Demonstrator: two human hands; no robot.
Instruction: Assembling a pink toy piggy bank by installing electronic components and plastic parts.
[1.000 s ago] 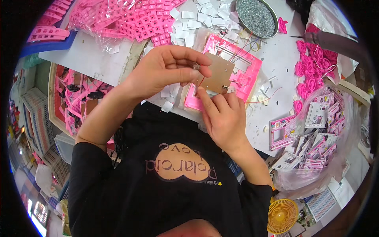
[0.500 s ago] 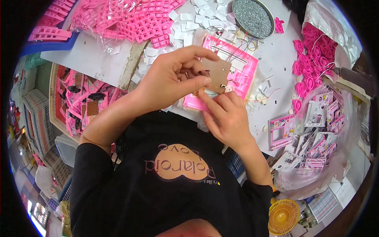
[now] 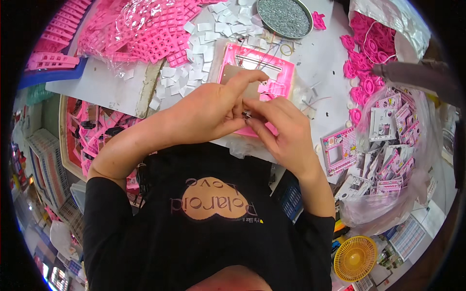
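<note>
A flat brown circuit board (image 3: pixel 252 91) is in my left hand (image 3: pixel 211 109), whose fingers curl over its near side and hide much of it. My right hand (image 3: pixel 287 127) comes in from the right, thumb and index finger pinched on a small dark part (image 3: pixel 246 116) at the board's near edge. Whether that part is fixed to the board I cannot tell. Beneath both hands lies a pink plastic housing (image 3: pixel 285 80), with thin wires and a white strip at its far side.
Left of the hands lie white paper squares (image 3: pixel 196 60) and bagged pink keypads (image 3: pixel 131 34). A round tin of small screws (image 3: pixel 284 18) stands at the back. On the right are pink plastic pieces (image 3: pixel 361 70) and a bag of printed panels (image 3: pixel 388 131). A dark tool (image 3: pixel 412 77) juts in.
My right fingers have moved up to pinch the small part, and the board has tilted lower between my hands. The whole view has shifted slightly.
</note>
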